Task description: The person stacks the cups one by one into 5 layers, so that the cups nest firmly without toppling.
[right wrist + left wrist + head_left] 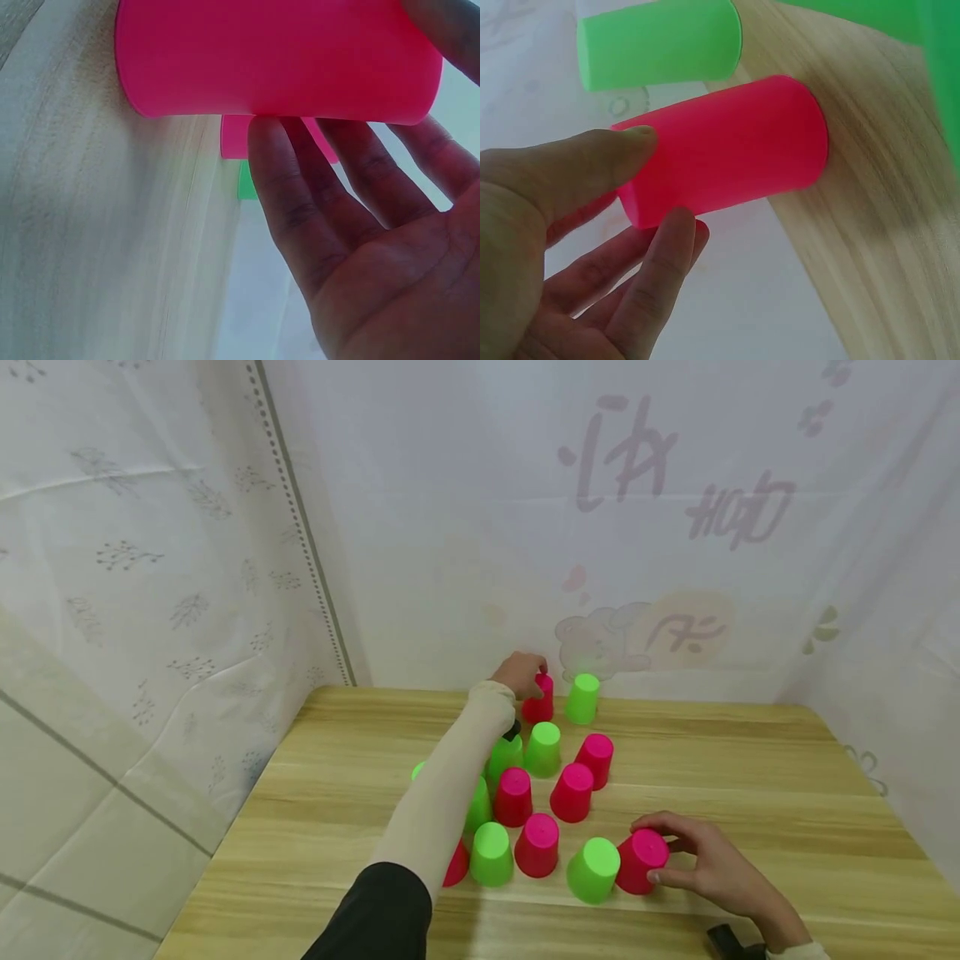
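Here, on a wooden table (750,760) screened by pale patterned curtains (150,568), a person works among a cluster of upturned pink and green cups. Both hands are on pink cups at opposite ends of the spread. The left hand (519,673), at full reach on a cream-sleeved arm, grips the far pink cup (541,702) near the back edge, thumb (592,161) on one side and fingers (667,255) curled under the other; a green cup (582,697) stands just beside it. The right hand (705,860) wraps its fingers round the near pink cup (641,858), which touches a tilted green cup (593,869) at the front of the group. Between the two hands stand the remaining cups (540,777), close-packed in loose rows.

By the look of it, the step in hand is the taking of one pink cup in each hand, both still resting on the wood. The next move would seem to call for a clean lift without knocking the green neighbours alongside.
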A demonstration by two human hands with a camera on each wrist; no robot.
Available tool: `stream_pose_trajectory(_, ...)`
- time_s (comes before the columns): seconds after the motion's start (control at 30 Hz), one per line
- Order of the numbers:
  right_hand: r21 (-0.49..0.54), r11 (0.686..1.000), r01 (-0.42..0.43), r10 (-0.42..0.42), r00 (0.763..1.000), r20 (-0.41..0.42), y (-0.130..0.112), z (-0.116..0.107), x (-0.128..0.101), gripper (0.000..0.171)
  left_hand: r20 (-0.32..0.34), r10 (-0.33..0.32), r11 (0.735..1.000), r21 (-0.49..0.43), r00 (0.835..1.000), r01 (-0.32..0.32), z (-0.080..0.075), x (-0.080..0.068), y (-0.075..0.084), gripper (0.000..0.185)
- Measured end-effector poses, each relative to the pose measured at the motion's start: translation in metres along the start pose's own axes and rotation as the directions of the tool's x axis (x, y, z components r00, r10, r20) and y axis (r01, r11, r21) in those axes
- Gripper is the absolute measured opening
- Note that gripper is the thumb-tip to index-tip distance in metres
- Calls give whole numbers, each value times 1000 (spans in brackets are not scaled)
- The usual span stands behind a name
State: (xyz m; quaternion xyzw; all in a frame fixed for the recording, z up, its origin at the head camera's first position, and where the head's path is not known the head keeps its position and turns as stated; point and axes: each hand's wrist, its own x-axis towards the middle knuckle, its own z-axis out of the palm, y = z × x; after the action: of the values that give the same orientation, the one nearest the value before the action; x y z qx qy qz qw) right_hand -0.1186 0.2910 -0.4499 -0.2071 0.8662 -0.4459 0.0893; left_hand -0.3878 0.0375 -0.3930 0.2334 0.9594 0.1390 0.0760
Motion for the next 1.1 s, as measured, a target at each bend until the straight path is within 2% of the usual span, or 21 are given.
stream_pose_trajectory(0.27,23,1000,-5,5,1000,-10,0,2,-1,50,29,-46,992,-117,999,49,-7,-5,-9,45)
stream_pose_trajectory(0.4,33,999,1,0,1000,-16,0,1,-2,49,48,-39,973,-225,998,49,-16,-13,-21,46)
stream_pose_trajectory(0.53,35,999,16,-15,999,-28,2,-1,-2,47,90,-35,919,-388,995,67,-22,-20,-37,46)
stream_pose_trajectory(0.63,50,999,19,-17,999,-43,5,-3,-3,45,127,-23,863,-499,992,84,-26,-28,-50,44)
stream_pose_trajectory(0.8,52,998,29,-26,997,-67,9,-8,0,44,153,-5,803,-588,988,95,-30,-45,-68,43)
stream_pose_trajectory(0.93,37,999,31,-28,996,-79,12,-14,7,44,165,8,788,-608,986,95,-29,-61,-80,39)
stream_pose_trajectory(1.1,14,999,50,-49,994,-102,16,-25,20,43,222,55,798,-595,973,91,-29,-84,-87,33)
